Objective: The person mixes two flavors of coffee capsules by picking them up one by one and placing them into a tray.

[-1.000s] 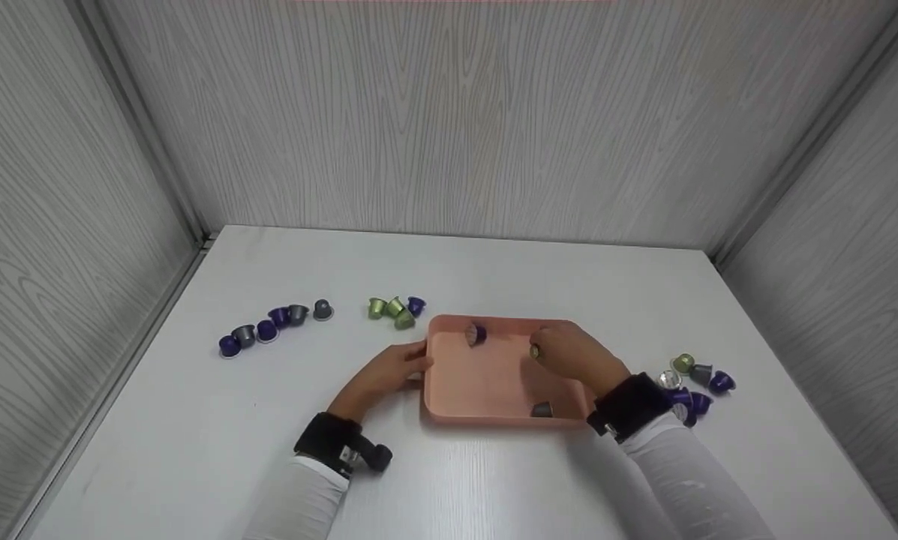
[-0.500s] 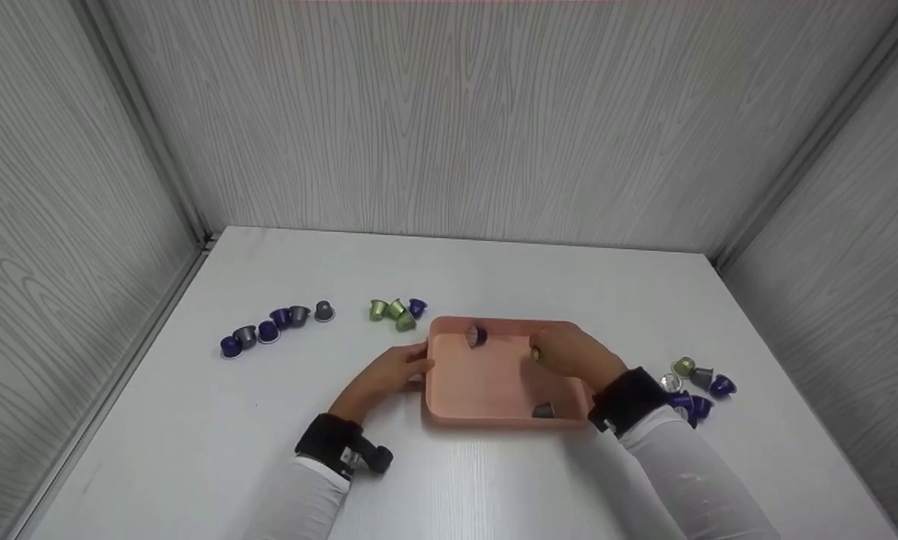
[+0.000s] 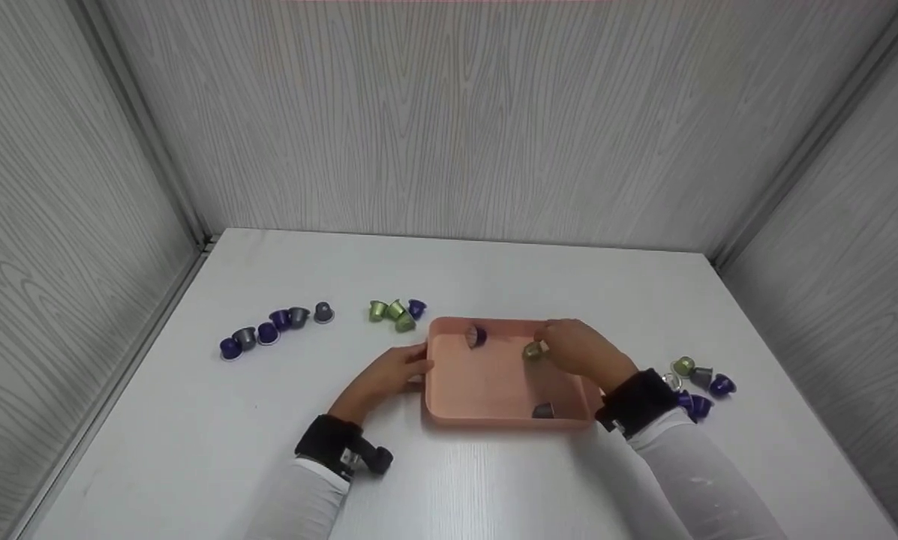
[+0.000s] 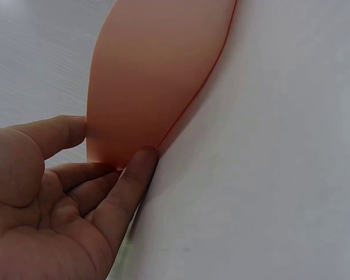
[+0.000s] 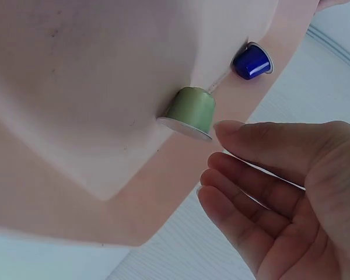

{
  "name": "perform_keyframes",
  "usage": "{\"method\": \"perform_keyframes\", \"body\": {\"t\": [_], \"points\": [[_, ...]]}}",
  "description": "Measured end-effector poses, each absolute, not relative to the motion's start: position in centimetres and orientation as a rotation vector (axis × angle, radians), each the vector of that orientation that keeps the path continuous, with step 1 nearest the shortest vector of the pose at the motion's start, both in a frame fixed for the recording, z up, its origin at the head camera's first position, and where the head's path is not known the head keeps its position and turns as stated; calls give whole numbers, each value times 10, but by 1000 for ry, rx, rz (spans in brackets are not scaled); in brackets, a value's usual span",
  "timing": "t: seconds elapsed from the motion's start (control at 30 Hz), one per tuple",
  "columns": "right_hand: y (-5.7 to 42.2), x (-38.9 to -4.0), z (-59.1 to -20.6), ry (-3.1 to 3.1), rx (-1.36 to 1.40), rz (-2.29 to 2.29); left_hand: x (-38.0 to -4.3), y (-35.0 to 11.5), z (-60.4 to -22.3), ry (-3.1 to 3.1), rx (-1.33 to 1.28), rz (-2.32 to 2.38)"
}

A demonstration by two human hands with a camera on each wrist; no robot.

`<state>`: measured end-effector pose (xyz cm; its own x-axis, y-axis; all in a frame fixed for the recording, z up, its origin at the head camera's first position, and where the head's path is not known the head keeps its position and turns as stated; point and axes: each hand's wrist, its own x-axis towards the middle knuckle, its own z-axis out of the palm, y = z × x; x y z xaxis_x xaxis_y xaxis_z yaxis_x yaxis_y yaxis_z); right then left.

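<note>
A shallow pink tray (image 3: 479, 386) lies on the white table between the two hands. My left hand (image 3: 388, 371) grips its left end. In the left wrist view the thumb meets the rim and the fingers (image 4: 137, 175) curl at the base edge. Over the tray's right end is my right hand (image 3: 584, 349), with relaxed fingers holding nothing. A green coffee capsule (image 5: 191, 111) is in the tray just off the right thumb tip. Beyond it, against the tray's wall, leans a purple-blue capsule (image 5: 252, 61). By the tray's front wall lies a grey capsule (image 3: 543, 410).
Several purple and grey capsules (image 3: 268, 332) form a loose line on the left of the table. Green capsules (image 3: 396, 309) and a purple one (image 3: 416, 308) cluster behind the tray. More mixed capsules (image 3: 701, 376) lie at the right, partly hidden by the right arm. Wood-grain panels (image 3: 449, 120) enclose the table.
The right hand's fingers have let go of the green capsule and drawn slightly right; the capsule is now uncovered in the tray. The left hand and tray have barely moved.
</note>
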<state>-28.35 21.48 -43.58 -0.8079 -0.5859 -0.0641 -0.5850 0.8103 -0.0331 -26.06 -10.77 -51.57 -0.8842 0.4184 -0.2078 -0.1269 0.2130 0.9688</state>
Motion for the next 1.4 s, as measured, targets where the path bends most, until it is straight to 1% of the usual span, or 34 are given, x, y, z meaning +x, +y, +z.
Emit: {"method": "perform_keyframes", "body": {"t": [0.17,0.33,0.5,0.87,1.2,1.4], "points": [[223,-275,-434,2995,-969,25,-259,-108,-517,1992,268,1789],[232,-268,-434,3063,-957,7,-262,-107,-519,2021,254,1768],[243,-262,-436,3143,-1003,28,-264,-108,-519,2044,247,1745],[272,-253,-441,3246,-1057,-68,-262,-110,-517,2041,274,1758],[299,-246,-451,3351,-1034,-118,-261,-110,-518,2048,300,1747],[318,-242,-455,3392,-936,-152,-260,-108,-517,2052,302,1760]]}}
